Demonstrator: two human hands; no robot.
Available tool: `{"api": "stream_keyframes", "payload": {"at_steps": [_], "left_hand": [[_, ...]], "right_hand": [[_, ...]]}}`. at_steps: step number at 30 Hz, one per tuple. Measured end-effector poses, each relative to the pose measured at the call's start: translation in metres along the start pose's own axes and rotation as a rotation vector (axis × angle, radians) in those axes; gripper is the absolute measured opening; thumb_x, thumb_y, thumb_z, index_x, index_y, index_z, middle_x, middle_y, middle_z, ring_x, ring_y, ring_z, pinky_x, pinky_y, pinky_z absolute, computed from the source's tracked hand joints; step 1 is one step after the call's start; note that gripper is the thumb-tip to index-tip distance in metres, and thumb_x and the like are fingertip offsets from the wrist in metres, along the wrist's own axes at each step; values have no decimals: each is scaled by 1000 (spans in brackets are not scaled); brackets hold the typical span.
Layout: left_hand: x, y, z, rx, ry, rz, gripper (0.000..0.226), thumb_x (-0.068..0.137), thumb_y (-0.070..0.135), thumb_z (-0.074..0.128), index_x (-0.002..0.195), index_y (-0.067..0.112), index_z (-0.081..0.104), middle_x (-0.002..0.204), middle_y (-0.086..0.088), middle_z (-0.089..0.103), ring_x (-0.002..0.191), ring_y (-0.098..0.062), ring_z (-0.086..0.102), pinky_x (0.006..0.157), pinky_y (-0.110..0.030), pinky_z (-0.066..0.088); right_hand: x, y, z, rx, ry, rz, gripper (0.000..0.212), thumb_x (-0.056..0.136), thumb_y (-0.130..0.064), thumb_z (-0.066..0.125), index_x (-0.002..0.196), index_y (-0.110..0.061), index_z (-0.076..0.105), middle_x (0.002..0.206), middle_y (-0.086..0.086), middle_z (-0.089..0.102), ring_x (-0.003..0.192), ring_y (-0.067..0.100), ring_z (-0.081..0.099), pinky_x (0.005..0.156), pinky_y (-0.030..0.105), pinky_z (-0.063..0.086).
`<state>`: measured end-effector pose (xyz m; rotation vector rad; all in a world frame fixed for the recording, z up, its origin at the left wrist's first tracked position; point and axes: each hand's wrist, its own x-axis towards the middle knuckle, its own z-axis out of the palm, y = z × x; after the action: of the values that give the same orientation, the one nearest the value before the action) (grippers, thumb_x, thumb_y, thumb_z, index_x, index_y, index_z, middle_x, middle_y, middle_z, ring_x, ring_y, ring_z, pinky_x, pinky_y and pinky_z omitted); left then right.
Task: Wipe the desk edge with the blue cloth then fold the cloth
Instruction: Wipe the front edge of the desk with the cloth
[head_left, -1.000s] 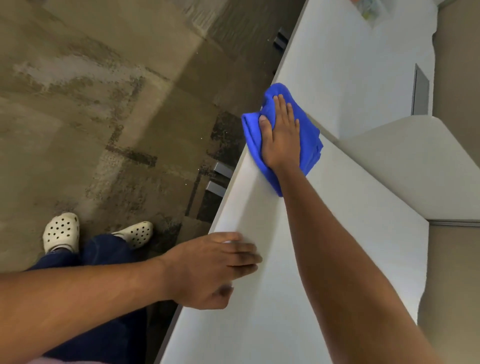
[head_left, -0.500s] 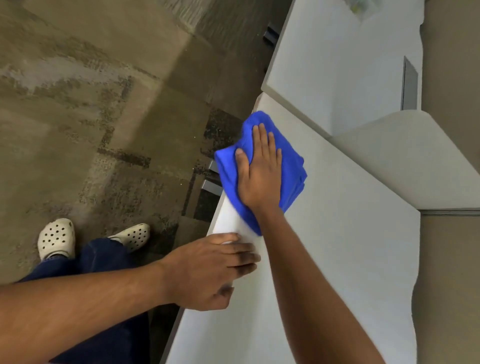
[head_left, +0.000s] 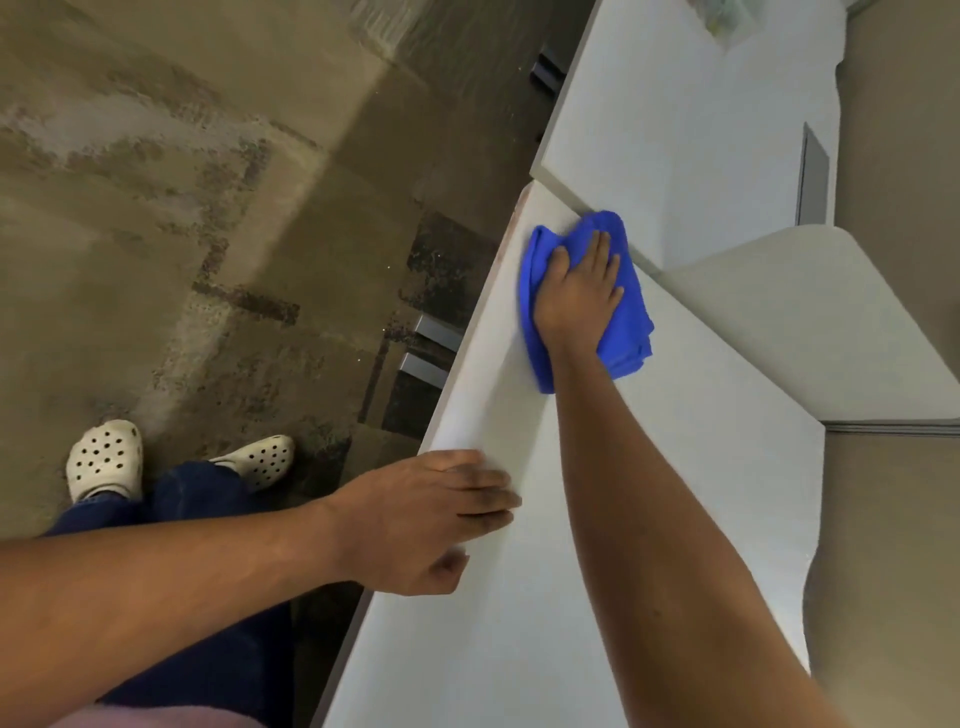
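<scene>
The blue cloth (head_left: 623, 338) lies bunched on the white desk (head_left: 675, 467), near the desk's far end where it meets a second desk. My right hand (head_left: 576, 296) presses flat on top of the cloth, fingers spread and curled into its folds. The cloth now sits a little inboard of the desk's left edge (head_left: 467, 353). My left hand (head_left: 431, 519) rests flat on that same edge closer to me, fingers on the top and thumb hanging below the rim, holding nothing.
A second white desk (head_left: 649, 104) adjoins at the far end. A grey partition panel (head_left: 805, 322) stands to the right. Worn carpet floor (head_left: 208, 208) lies left of the desk, with my feet in white clogs (head_left: 104, 457) and dark desk brackets (head_left: 431, 343) under the edge.
My right hand slid the cloth toward me along the edge, then back out toward the far end and slightly inward onto the top. My left hand stayed in place on the edge.
</scene>
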<state>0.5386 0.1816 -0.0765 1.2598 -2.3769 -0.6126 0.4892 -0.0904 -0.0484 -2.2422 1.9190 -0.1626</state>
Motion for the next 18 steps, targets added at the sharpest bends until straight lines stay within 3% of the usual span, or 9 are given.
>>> {"api": "stream_keyframes", "payload": {"at_steps": [2, 4, 6, 9, 11, 13, 14, 16, 18], "left_hand": [[0, 0, -2, 9, -4, 3, 61, 103, 48, 40, 157, 21, 48, 168, 0, 41, 161, -18, 23, 132, -40, -3], [-3, 2, -3, 31, 58, 27, 52, 102, 41, 46, 147, 19, 61, 160, -3, 53, 157, -21, 35, 132, -43, 13], [-13, 6, 1, 31, 251, -5, 33, 99, 30, 56, 124, 16, 72, 137, -5, 67, 140, -25, 54, 126, -43, 34], [-28, 9, 12, -206, 602, -301, 23, 95, 28, 64, 110, 14, 54, 123, -7, 55, 118, -26, 55, 105, -39, 48], [-20, 9, 14, -426, 712, -573, 32, 98, 34, 59, 119, 15, 45, 136, -6, 45, 124, -19, 50, 102, -29, 46], [3, 8, 10, -616, 693, -734, 47, 106, 37, 51, 147, 19, 36, 162, -1, 31, 144, -8, 36, 112, -17, 33], [16, 7, 7, -695, 644, -756, 58, 110, 40, 46, 160, 22, 23, 172, 5, 17, 152, -1, 22, 117, -10, 20], [34, 3, 4, -767, 570, -756, 75, 107, 50, 33, 166, 28, -7, 174, 15, -10, 154, 8, -4, 115, -1, 1], [39, 0, 5, -783, 555, -740, 78, 103, 56, 27, 162, 34, -19, 171, 19, -21, 155, 7, -9, 121, -10, 4]], "right_hand": [[-26, -16, 10, -3, -4, -124, 65, 112, -47, 27, 169, -17, 13, 177, 2, 18, 165, 26, 13, 134, 49, 7], [-56, -8, 11, 6, -56, -279, 65, 112, -50, 28, 169, -20, 15, 177, -1, 19, 165, 22, 12, 134, 45, 5], [-85, 17, 3, 13, -141, -401, 65, 112, -51, 28, 169, -25, 15, 177, -6, 16, 165, 16, 9, 135, 41, 2], [-120, 61, -10, 10, -228, -501, 65, 111, -54, 28, 169, -28, 16, 177, -13, 13, 164, 7, 4, 134, 35, -2], [-130, 76, -13, 10, -243, -526, 65, 110, -54, 28, 169, -28, 18, 177, -14, 14, 164, 6, 5, 134, 33, -3], [-123, 76, -12, 30, -237, -516, 63, 110, -53, 28, 168, -28, 20, 176, -16, 13, 164, 5, 7, 134, 33, -2], [-114, 71, -12, 49, -232, -499, 62, 110, -53, 28, 168, -31, 19, 175, -19, 12, 163, 4, 8, 135, 33, 0], [-87, 59, -10, 91, -222, -442, 60, 111, -52, 28, 167, -35, 15, 173, -22, 11, 163, 3, 12, 135, 36, 4], [-53, 44, -9, 118, -194, -374, 61, 112, -48, 31, 168, -31, 16, 175, -14, 16, 162, 7, 17, 135, 40, 10]]}}
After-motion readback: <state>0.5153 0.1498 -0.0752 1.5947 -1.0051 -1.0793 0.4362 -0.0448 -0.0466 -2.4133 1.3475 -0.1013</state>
